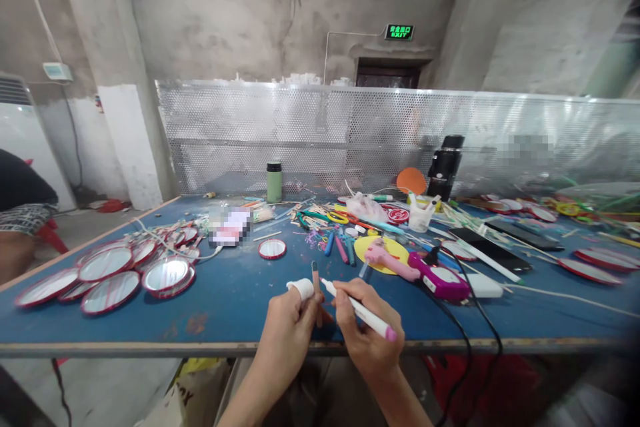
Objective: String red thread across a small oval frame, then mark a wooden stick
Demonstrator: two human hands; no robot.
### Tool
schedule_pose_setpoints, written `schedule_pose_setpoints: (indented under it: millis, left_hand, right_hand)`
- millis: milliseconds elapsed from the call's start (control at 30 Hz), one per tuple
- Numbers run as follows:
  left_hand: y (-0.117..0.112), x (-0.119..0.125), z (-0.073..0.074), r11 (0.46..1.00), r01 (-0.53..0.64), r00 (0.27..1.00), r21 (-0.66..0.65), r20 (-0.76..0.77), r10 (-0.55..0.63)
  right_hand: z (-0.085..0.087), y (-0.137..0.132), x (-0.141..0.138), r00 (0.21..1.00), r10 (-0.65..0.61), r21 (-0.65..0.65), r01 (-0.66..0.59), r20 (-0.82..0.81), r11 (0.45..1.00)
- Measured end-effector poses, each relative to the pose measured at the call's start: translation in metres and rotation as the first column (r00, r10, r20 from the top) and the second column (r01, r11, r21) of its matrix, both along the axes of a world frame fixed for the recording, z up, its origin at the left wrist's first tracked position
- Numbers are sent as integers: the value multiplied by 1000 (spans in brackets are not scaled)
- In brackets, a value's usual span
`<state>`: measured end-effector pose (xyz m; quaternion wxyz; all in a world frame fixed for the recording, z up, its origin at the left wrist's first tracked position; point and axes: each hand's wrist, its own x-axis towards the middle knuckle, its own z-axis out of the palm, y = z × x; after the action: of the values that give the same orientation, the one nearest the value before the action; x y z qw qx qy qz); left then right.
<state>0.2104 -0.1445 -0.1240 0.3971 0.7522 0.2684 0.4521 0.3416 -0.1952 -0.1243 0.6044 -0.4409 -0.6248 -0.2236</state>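
Observation:
Just above the table's front edge, my left hand pinches a thin wooden stick with a dark greenish tip, held nearly upright. A white wrap covers one of its digits. Closed like a writing grip, my right hand holds a white marker pen with a pink end. The pen's tip points at the stick's upper part; I cannot tell whether they touch. Beyond the hands lies a small round red-rimmed mirror, and several colored pens lie to its right.
Red-rimmed round mirrors are piled at left. A purple device with black cables lies at right on the blue table, near a yellow disc. A green bottle and black flask stand at the back. A person sits far left.

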Motion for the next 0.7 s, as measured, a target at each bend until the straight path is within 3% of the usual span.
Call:
schedule_pose_setpoints:
  millis: [700]
  left_hand:
    - [-1, 0, 3, 1000, -1, 1000, -8, 21, 1]
  right_hand:
    - [4, 0, 0, 1000, 3, -14, -3, 28, 1000]
